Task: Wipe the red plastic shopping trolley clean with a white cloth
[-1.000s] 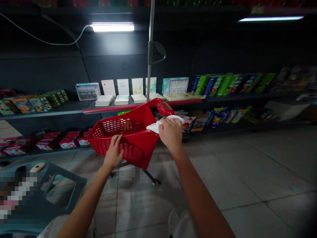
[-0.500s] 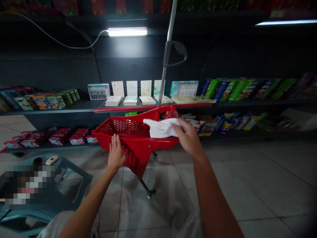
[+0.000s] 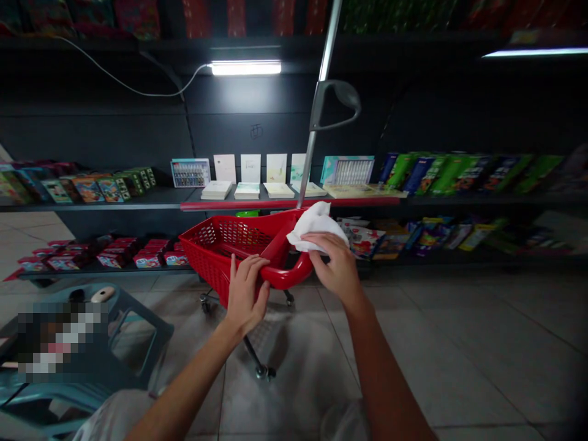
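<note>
A small red plastic shopping cart [image 3: 220, 269] stands before me, with perforated basket walls and a rounded handle bar [image 3: 287, 278]. My left hand [image 3: 248, 291] grips the cart's near edge beside the handle, fingers bent over the rim and thumb on the outer side. Bunched at the right side of the handle is a white cloth [image 3: 319, 229]. My right hand [image 3: 335, 263] is closed on that cloth and presses it against the handle bar. A metal pole [image 3: 316, 116] with a dark grey loop rises from behind the cart.
Dark shelves behind the cart hold books [image 3: 250, 190], boxed goods [image 3: 94, 188], red packs [image 3: 114, 251] and snack bags [image 3: 436, 171]. A blue-grey plastic stool [image 3: 151, 331] stands at left with a computer mouse [image 3: 103, 294] on it. Cart wheels [image 3: 264, 370] rest on floor tiles.
The cart has turned so its handle points more toward me. My left hand has shifted right along the rim to near the handle. The cloth has come down onto the handle's right side.
</note>
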Tool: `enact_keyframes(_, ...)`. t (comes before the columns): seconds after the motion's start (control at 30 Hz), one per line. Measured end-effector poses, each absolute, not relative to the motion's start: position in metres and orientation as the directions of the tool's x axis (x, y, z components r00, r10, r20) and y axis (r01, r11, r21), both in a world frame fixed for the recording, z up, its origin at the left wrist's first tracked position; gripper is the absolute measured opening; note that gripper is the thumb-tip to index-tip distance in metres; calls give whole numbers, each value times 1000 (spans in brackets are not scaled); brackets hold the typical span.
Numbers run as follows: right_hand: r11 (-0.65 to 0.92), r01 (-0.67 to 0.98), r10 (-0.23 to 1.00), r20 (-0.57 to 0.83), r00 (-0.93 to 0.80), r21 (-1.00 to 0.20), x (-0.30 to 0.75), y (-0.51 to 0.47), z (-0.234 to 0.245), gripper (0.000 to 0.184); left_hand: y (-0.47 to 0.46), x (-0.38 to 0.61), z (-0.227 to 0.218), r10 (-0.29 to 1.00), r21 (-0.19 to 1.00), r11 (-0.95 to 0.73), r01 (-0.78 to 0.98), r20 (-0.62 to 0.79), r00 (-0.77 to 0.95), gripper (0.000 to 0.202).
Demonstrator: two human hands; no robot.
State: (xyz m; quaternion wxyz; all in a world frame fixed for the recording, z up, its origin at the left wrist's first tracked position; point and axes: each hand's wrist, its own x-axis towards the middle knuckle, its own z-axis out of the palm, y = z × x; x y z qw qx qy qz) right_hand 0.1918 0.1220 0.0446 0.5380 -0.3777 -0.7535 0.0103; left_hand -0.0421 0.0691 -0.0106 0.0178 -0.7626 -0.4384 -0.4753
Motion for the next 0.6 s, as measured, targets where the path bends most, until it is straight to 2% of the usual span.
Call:
enact_keyframes(0.07, 759, 548, 535, 816, -219, -351, 180, 115, 46, 27, 65, -38, -4, 620, 367, -650, 665, 762, 187, 35)
enact_keyframes(0.17, 807, 500, 500, 814, -296, -314, 175, 109, 45, 29, 63, -37, 3, 594, 338, -697, 632, 766, 246, 30)
enact_keyframes(0.27, 825, 485, 473, 822, -316, -289, 177, 108, 42, 32, 63, -34, 7, 629, 395, -677, 621, 748, 210, 25)
enact_keyframes(0.37, 814, 504, 461, 850, -256, -289, 181, 117, 35, 35, 68, -30, 5, 640, 469, -656, 592, 761, 106, 29)
enact_keyframes(0.43, 774, 525, 491, 859, -145, -354, 187, 128, 24, 36, 70, -29, 1, 621, 491, -656, 573, 783, 40, 33)
enact_keyframes(0.5, 696, 524, 557, 830, 37, -490, 196, 144, 9, 37, 72, -30, -4, 586, 496, -658, 566, 810, -28, 36)
enact_keyframes(0.6, 539, 374, 656, 655, 375, -755, 206, 167, -20, 42, 71, -36, -9, 528, 503, -654, 565, 838, -136, 40)
